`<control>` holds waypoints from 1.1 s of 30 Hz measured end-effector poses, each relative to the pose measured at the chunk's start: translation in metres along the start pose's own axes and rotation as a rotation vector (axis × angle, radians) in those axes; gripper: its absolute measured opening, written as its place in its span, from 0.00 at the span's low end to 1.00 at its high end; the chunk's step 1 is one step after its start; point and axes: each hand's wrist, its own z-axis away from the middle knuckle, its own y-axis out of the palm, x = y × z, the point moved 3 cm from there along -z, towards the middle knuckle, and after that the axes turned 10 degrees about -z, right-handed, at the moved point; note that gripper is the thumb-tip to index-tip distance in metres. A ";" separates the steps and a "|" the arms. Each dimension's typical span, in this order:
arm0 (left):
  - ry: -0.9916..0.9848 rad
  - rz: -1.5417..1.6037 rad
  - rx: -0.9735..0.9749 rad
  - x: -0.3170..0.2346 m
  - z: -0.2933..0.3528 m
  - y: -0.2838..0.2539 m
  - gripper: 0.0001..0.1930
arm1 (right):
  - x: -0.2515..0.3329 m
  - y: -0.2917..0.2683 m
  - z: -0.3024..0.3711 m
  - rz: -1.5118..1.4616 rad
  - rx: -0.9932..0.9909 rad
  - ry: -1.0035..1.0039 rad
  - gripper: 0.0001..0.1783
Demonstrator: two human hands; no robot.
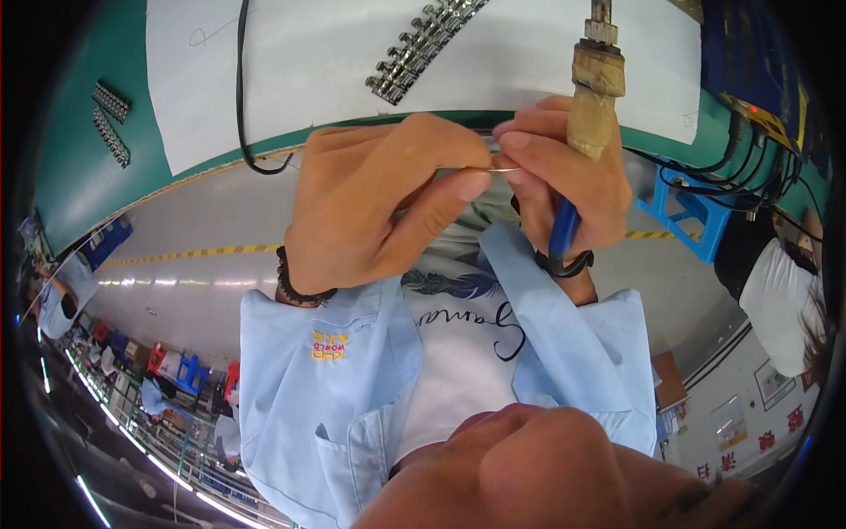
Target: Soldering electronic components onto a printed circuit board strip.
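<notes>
My left hand is closed, thumb and forefinger pinching a short, thin metallic wire. The wire's other end reaches the fingertips of my right hand. That hand is also closed round a soldering iron. The iron has a blue handle, a worn tan wrapping and a metal front that points away from me; its tip is cut off by the upper edge. Both hands are held up at the near edge of the bench, in front of my chest. Beyond them, a slanting row of small metal connectors lies on white paper.
White paper covers part of the green bench. Two shorter connector strips lie at the left. A black cable crosses the paper. At the right are several cables, a blue stool and another person.
</notes>
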 end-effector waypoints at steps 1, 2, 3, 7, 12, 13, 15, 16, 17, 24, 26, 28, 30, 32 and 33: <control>-0.010 0.010 0.033 0.001 -0.002 0.002 0.05 | 0.001 0.000 0.002 0.006 -0.002 0.014 0.20; -0.015 0.009 0.034 0.000 -0.002 0.000 0.05 | 0.002 0.000 0.003 0.013 0.010 0.008 0.21; -0.026 -0.001 0.042 0.000 -0.002 -0.001 0.06 | 0.003 -0.001 0.004 0.019 0.014 0.012 0.22; -0.127 0.035 0.019 0.001 0.002 -0.008 0.06 | 0.003 -0.006 0.005 0.046 0.036 -0.034 0.23; -0.214 0.092 -0.137 0.008 0.011 -0.018 0.06 | -0.004 -0.017 0.002 0.024 0.010 -0.029 0.21; -0.198 0.089 -0.150 0.009 0.012 -0.021 0.05 | -0.005 -0.018 0.001 0.031 0.043 -0.054 0.21; -0.134 0.103 -0.153 0.012 0.012 -0.025 0.05 | -0.005 -0.021 -0.001 0.038 0.096 -0.095 0.19; -0.129 0.120 -0.157 0.014 0.012 -0.027 0.06 | -0.006 -0.024 -0.003 0.019 0.087 -0.082 0.16; -0.127 0.130 -0.183 0.015 0.012 -0.029 0.06 | -0.005 -0.028 -0.004 0.008 0.098 -0.053 0.11; -0.275 0.012 -0.690 0.025 0.007 -0.041 0.05 | -0.012 -0.044 -0.016 -0.006 -0.001 -0.003 0.15; -0.262 -0.043 -0.749 0.026 0.003 -0.037 0.06 | -0.016 -0.045 -0.024 -0.048 0.009 -0.057 0.17; -0.234 -0.097 -0.791 0.026 0.000 -0.032 0.08 | -0.016 -0.043 -0.033 0.034 0.066 -0.150 0.19; -0.194 -0.150 -0.820 0.025 -0.001 -0.026 0.09 | -0.014 -0.043 -0.039 0.052 0.037 -0.144 0.20; -0.191 -0.181 -0.860 0.025 -0.001 -0.019 0.09 | -0.011 -0.044 -0.043 0.000 -0.009 -0.069 0.23; -0.201 -0.206 -0.878 0.026 -0.001 -0.017 0.10 | -0.008 -0.044 -0.043 0.066 -0.034 -0.075 0.24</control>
